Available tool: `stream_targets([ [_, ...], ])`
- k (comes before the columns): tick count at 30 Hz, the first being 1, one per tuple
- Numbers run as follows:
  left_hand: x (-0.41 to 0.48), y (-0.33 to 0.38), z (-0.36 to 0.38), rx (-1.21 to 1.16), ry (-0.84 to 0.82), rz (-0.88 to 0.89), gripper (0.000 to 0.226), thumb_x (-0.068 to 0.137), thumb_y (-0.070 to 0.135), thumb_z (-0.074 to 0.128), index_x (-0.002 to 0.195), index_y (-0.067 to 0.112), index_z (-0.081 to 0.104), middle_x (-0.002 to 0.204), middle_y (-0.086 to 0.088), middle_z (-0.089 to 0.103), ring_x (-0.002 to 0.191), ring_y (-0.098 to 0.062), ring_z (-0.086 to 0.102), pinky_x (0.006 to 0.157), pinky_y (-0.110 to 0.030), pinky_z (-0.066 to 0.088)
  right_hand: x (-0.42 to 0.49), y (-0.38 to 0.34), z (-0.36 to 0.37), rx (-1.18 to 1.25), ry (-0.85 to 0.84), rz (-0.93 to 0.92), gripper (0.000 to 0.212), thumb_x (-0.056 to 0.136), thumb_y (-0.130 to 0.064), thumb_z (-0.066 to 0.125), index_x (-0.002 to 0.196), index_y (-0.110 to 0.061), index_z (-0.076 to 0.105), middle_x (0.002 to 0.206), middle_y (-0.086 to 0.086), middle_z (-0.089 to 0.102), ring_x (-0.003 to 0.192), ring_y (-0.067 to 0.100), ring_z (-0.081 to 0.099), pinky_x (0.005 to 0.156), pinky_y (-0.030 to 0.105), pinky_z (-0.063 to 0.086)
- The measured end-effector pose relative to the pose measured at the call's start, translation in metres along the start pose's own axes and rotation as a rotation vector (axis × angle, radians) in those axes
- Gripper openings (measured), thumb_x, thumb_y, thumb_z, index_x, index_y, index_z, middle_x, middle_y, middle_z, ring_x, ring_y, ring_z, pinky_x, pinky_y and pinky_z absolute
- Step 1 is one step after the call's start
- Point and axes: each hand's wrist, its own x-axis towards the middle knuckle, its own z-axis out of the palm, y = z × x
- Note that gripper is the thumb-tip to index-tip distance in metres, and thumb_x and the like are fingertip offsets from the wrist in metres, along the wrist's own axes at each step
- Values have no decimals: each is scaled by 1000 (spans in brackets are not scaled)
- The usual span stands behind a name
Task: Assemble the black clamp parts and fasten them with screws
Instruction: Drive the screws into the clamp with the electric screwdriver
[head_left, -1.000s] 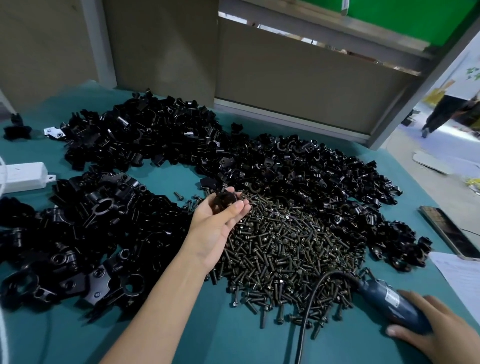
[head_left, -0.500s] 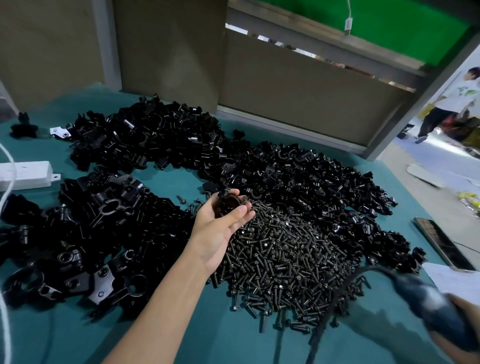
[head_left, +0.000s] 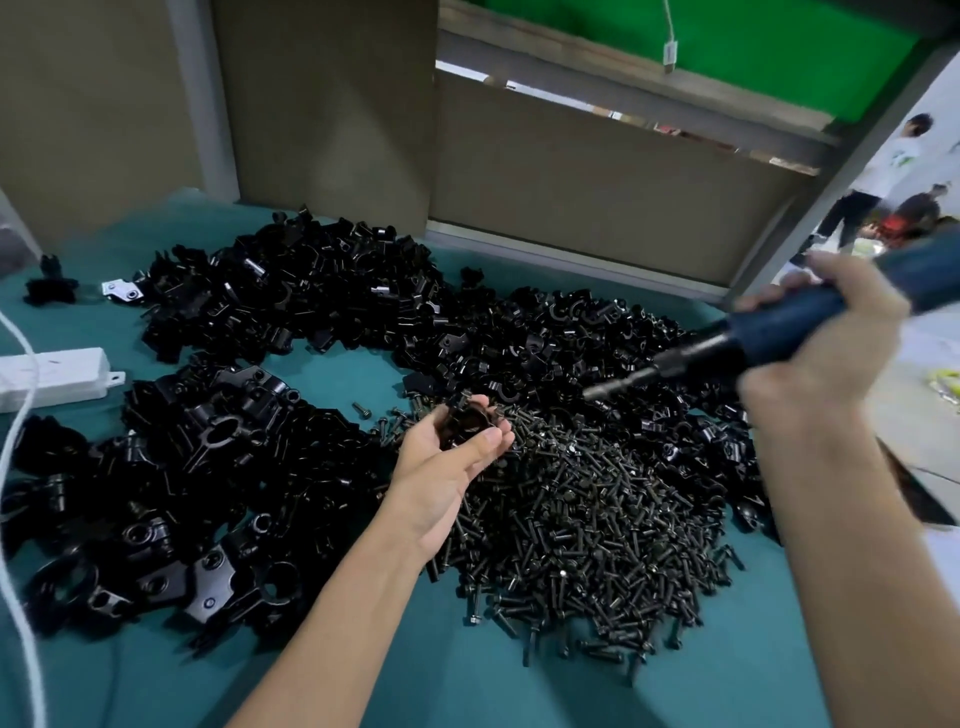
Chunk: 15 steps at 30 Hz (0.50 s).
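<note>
A small black clamp part (head_left: 470, 423) is being held by the left hand (head_left: 452, 460); a blue electric screwdriver (head_left: 769, 332), gripped by the right hand (head_left: 826, 332), is being aimed lower-left at it.

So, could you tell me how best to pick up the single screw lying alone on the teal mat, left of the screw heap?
Probably pinch the lone screw across its shank, from straight above. It lies flat on the bare teal mat, clear of the screw heap and the clamp parts, so both long sides are free to grip.
</note>
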Motion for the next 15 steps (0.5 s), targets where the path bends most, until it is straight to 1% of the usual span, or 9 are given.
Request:
stream_targets([
  [1, 0, 0, 0, -2, 3, -6, 42, 88, -14, 60, 128, -3, 53, 98, -10, 73, 94, -22, 73, 89, -30, 59, 4, 11, 17, 43, 55, 73, 14, 82, -1, 59, 76, -11, 52, 60, 0, 52, 47, 12, 48, 50, 21, 43],
  [2, 0, 0, 1, -5, 4, -11, 45, 87, -14, 61, 130, -2, 52, 100, -11, 73, 95, -23, 73, 90, -30, 59, -5, 19, 45, -41, 50, 167, 15, 82, 0, 59, 74, -10, 51, 59, 0, 52, 47, 12, 48, 50, 22, 44],
  [3, 0, 1, 1, -9, 2, -11, 47, 85, -12, 64, 129, 1, 54, 100, -11, 73, 95, -23, 73, 90, -30, 59, -10, 29, 60, -88, 22, 204, 14, 81, 1, 59, 75, -9, 51, 59, 1, 53, 47, 13, 48, 49, 22, 44],
  [4, -1, 2, 1, -11, -7, -7, 49, 80, -9, 68, 127, 5, 56, 100, -12, 73, 95, -23, 73, 88, -30, 59, -13, 39, 68, -117, -10, 217, 13, 81, 2, 60, 81, -7, 51, 59, 2, 53, 47, 13, 48, 49, 23, 44],
  [5, -1, 2, 2, -10, -20, 1, 51, 75, -5, 71, 123, 9, 60, 98, -12, 73, 94, -24, 73, 85, -29, 60, -12, 49, 72, -136, -25, 230, 16, 80, 3, 61, 89, -6, 50, 60, 3, 53, 47, 14, 48, 50, 25, 45],
  [7, -2, 3, 3, -11, -43, 13, 53, 67, -2, 75, 116, 16, 63, 95, -12, 74, 94, -25, 73, 81, -26, 59, -14, 57, 79, -192, -29, 243, 30, 78, 5, 62, 102, -4, 47, 61, 5, 53, 47, 15, 49, 50, 27, 45],
  [8, -3, 3, 3, -13, -49, 16, 53, 65, -1, 76, 113, 16, 64, 95, -13, 74, 94, -25, 73, 80, -26, 59, -15, 61, 82, -208, -40, 243, 32, 77, 6, 62, 103, -4, 46, 61, 5, 53, 47, 16, 48, 49, 28, 45],
  [12, -2, 4, 3, -18, -48, 7, 52, 62, -3, 78, 109, 13, 61, 95, -15, 72, 94, -27, 73, 78, -26, 59, -17, 74, 85, -240, -79, 234, 26, 76, 6, 62, 93, -5, 45, 56, 5, 52, 44, 17, 48, 49, 28, 45],
  [15, -1, 4, 3, -9, -59, 4, 54, 62, -3, 77, 111, 12, 59, 94, -14, 73, 93, -26, 73, 79, -26, 59, -16, 79, 82, -241, -87, 251, 28, 75, 5, 63, 93, -7, 45, 56, 5, 53, 44, 18, 48, 50, 29, 46],
])
